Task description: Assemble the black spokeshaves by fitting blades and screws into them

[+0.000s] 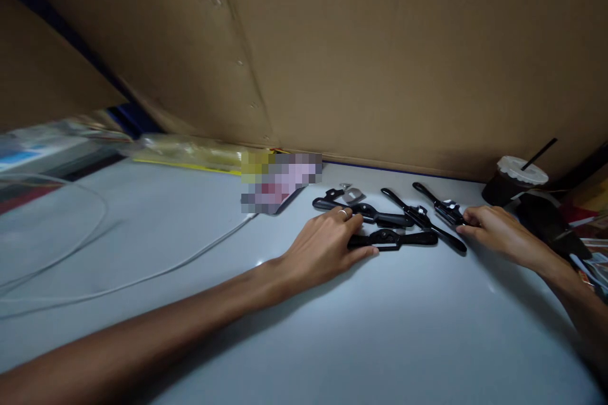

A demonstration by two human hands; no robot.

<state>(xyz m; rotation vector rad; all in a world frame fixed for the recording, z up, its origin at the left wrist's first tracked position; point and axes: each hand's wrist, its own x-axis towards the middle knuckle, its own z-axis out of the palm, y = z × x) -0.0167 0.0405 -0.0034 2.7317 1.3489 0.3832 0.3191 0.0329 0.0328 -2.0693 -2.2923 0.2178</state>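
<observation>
My left hand (pixel 330 237), with a ring on one finger, is closed over the left end of the nearest black spokeshave (pixel 394 239). Just behind it lies another body (pixel 375 212), running nearly parallel. A third spokeshave (pixel 422 218) rests slantwise to the right of these. My right hand (pixel 494 228) grips the near end of the rightmost spokeshave (pixel 444 205), whose other handle points away from me. Behind the left pair sit a grey metal blade (pixel 353 195) and a small black cap piece (pixel 334 194).
A phone (pixel 285 186), its screen blurred out, lies to the left with a white cable (pixel 199 258) attached. Plastic-wrapped yellow material (pixel 190 155) runs along the cardboard wall (pixel 380 57). A lidded drink cup (pixel 513 180) with a straw stands at the right, beside assorted clutter.
</observation>
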